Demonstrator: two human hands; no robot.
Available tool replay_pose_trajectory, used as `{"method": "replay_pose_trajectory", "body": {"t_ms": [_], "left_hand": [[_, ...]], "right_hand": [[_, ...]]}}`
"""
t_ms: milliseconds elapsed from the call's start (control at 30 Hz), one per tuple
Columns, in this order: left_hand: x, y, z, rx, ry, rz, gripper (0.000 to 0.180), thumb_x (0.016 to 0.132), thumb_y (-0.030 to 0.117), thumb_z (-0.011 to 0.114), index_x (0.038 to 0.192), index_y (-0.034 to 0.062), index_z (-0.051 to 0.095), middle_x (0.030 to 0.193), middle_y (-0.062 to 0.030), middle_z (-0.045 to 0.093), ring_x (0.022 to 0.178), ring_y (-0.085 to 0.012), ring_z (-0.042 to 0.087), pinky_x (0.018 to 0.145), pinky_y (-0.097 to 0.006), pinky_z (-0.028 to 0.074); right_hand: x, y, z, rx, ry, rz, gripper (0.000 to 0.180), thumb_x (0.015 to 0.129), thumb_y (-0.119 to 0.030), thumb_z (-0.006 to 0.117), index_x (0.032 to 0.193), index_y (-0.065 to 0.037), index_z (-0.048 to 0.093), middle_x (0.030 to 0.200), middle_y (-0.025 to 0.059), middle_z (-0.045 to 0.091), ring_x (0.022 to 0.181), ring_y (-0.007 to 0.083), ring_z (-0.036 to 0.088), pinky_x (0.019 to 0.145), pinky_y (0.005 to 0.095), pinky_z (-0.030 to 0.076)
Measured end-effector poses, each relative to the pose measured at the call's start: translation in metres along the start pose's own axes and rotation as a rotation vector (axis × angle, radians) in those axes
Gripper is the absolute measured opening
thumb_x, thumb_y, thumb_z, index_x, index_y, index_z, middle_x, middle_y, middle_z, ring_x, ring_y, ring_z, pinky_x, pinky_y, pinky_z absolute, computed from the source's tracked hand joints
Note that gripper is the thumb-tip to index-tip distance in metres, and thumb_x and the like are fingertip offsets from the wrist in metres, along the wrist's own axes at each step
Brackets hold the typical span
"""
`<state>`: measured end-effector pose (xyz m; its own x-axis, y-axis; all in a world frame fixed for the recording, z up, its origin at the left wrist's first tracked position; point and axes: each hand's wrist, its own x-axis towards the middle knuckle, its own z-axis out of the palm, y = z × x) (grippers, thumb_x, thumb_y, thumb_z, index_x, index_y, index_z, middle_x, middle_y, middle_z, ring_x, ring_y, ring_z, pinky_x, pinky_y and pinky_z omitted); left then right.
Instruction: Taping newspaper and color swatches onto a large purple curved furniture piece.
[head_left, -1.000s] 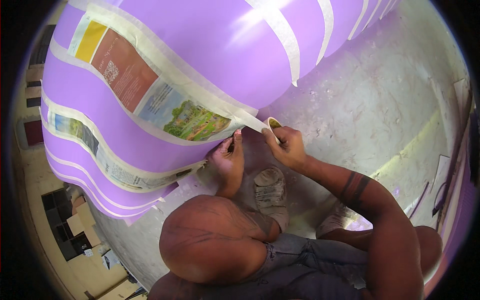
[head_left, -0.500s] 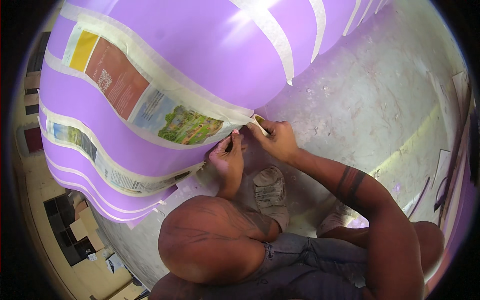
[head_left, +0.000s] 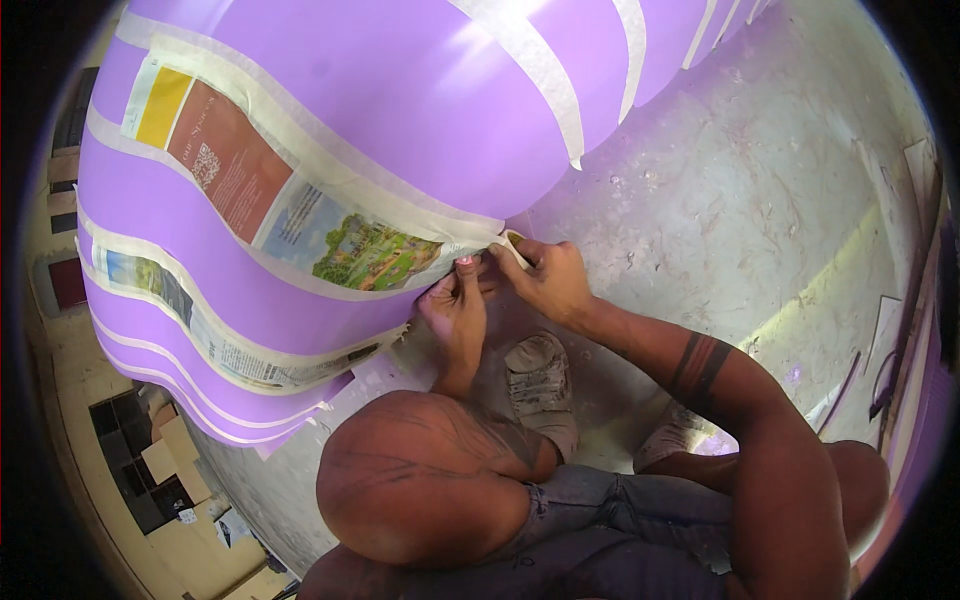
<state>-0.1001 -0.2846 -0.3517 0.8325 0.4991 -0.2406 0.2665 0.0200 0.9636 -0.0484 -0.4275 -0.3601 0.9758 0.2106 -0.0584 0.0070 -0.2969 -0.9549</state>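
Note:
A large, glossy purple curved form (head_left: 400, 120) fills the upper left. Newspaper (head_left: 235, 165), bordered by cream masking tape (head_left: 330, 140), covers one band of it. At the lower right end of that band, my right hand (head_left: 550, 285) grips a roll of masking tape (head_left: 516, 243) between thumb and fingers, against the form's edge. My left hand (head_left: 458, 310) is just left of it, its thumb pressed on the newspaper's end and its fingers curled behind the edge. The fingertips of the left hand are partly hidden.
A second, narrower newspaper band (head_left: 235, 350) runs lower on the form, with thin tape stripes below. My shoe (head_left: 540, 385) stands on the dusty grey floor (head_left: 720, 200) under my hands. Long boards (head_left: 915, 280) line the far right; cardboard boxes (head_left: 175, 455) are at left.
My left thumb has shifted slightly up and left against the newspaper's end. The right hand with the tape roll has barely moved.

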Motion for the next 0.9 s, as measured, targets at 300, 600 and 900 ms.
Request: {"method": "replay_pose_trajectory", "body": {"t_ms": [300, 600, 900], "left_hand": [[-0.004, 0.002, 0.013, 0.042, 0.035, 0.01, 0.039, 0.106, 0.028, 0.061, 0.113, -0.0088, 0.07, 0.1, -0.014, 0.076, 0.077, -0.0182, 0.072, 0.069, -0.03, 0.059], [-0.004, -0.002, 0.013, -0.005, 0.017, 0.06, 0.039, 0.105, 0.028, 0.062, 0.113, -0.0095, 0.07, 0.102, -0.0146, 0.076, 0.085, -0.0186, 0.073, 0.072, -0.03, 0.06], [-0.002, -0.006, 0.012, 0.149, 0.094, 0.116, 0.042, 0.108, 0.03, 0.057, 0.109, -0.0099, 0.07, 0.095, -0.0152, 0.076, 0.073, -0.0195, 0.073, 0.065, -0.029, 0.06]], "right_hand": [[-0.016, 0.023, 0.001, 0.082, 0.068, -0.137, 0.03, 0.095, -0.028, 0.073, 0.083, 0.0, 0.074, 0.059, 0.0181, 0.063, 0.052, 0.0334, 0.065, 0.051, 0.0415, 0.049], [0.001, 0.012, 0.01, -0.101, 0.056, -0.066, 0.045, 0.096, -0.039, 0.069, 0.072, -0.001, 0.07, 0.056, 0.0199, 0.061, 0.051, 0.0388, 0.064, 0.051, 0.0453, 0.051], [0.001, 0.004, 0.006, -0.232, 0.11, -0.117, 0.047, 0.096, -0.039, 0.069, 0.067, -0.002, 0.067, 0.054, 0.0191, 0.06, 0.051, 0.039, 0.064, 0.049, 0.0468, 0.052]]}}
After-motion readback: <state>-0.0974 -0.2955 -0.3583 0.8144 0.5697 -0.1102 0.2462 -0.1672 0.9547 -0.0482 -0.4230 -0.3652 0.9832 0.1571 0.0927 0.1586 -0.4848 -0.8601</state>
